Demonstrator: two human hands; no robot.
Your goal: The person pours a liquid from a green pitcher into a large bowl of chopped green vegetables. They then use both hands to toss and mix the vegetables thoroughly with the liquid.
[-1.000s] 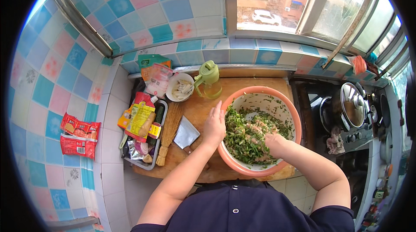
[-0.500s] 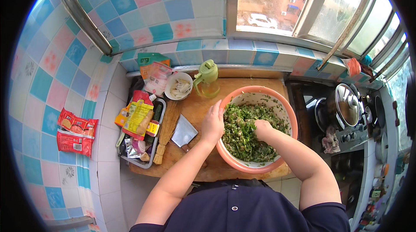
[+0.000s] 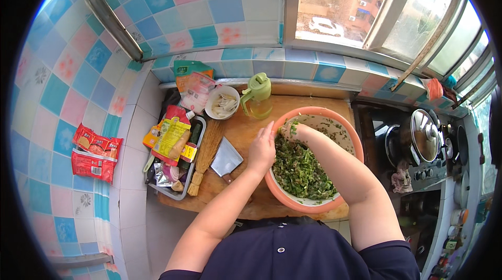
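A large orange-rimmed bowl [image 3: 357, 146], white inside, stands on the wooden board and holds a mix of chopped greens [image 3: 306, 172] with paler bits. My left hand [image 3: 262, 150] grips the bowl's left rim, fingers pointing away from me. Inside the bowl, near its far left wall, my right hand [image 3: 297, 132] is bent with its fingers curled; bits of green cling to them, and the fingertips are partly hidden. Left of my left hand, a cleaver [image 3: 226, 157] with a broad blade lies flat on the board.
A straw brush [image 3: 205, 157] lies beside a grey tray [image 3: 180, 194] of packets and vegetables. Behind are a small white bowl [image 3: 221, 115] of pale pieces and a green oil jug [image 3: 256, 97]. The wooden board [image 3: 293, 101] reaches toward a stove with a lidded pot [image 3: 424, 136] at right.
My right hand has moved from the middle of the mix to the bowl's far left side. My left hand stays at the rim. The whole view has shifted slightly.
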